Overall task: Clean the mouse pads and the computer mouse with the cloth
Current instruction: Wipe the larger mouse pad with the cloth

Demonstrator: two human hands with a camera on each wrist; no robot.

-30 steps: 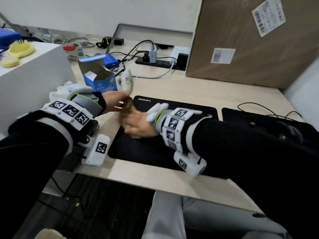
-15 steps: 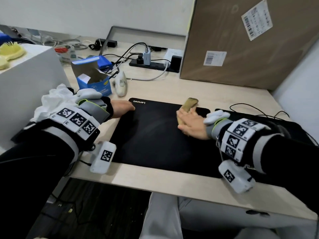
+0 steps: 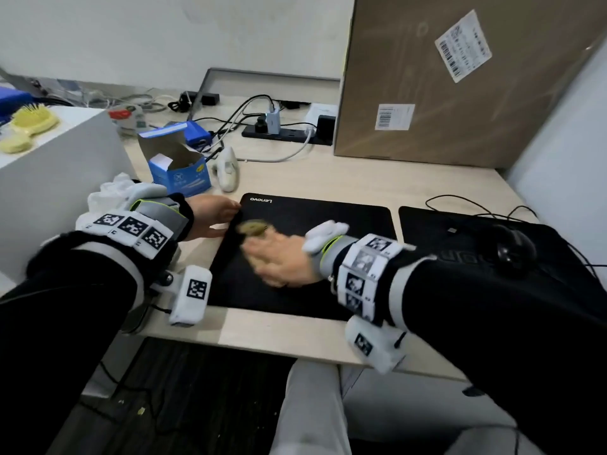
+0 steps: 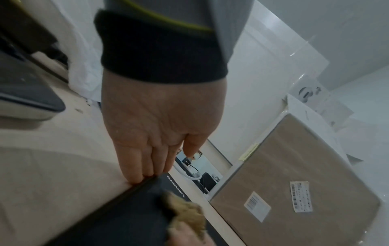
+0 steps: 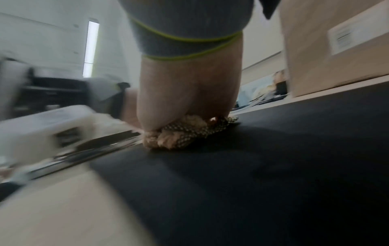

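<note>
- Black fabric: the nearer mouse pad (image 3: 305, 257), Lenovo-branded, lies under both hands on the pale wood surface (image 3: 269, 333); wiping of it is under way.
- Right hand (image 3: 279, 261) lies palm down on the pad, pressing a tan-and-checked cloth (image 3: 253, 227) bunched beneath it. The cloth pokes out past the fingertips, toward the left hand. Hand is motion-blurred; whether the fingers lie flat or curl around the cloth I cannot tell.
- Right wrist view confirms the cloth (image 5: 185, 133) squashed between hand and pad.
- Left hand (image 3: 210, 218) holds nothing: fingers (image 4: 139, 164) straight and together, tips against the pad's far-left corner edge, apparently pinning it so it does not slide.
- Progress, as a judgement: first pad partly done at best. No visible mark separates wiped from unwiped areas, so coverage cannot be read.
- Still to do: second black mouse pad (image 3: 460, 238), just to the right of the right hand and partly hidden by the right sleeve; no cloth on it.
- Still to do: computer mouse (image 3: 512, 254), dark and wired, sitting on that second pad beyond the right forearm, with neither hand on it.
- Left of the left hand: open blue carton (image 3: 179, 172); a white device (image 3: 228, 170) lies beyond the fingertips. Big cardboard box (image 3: 460, 80) stands beyond the right hand.
- Estimate: about a third through, probably less.
</note>
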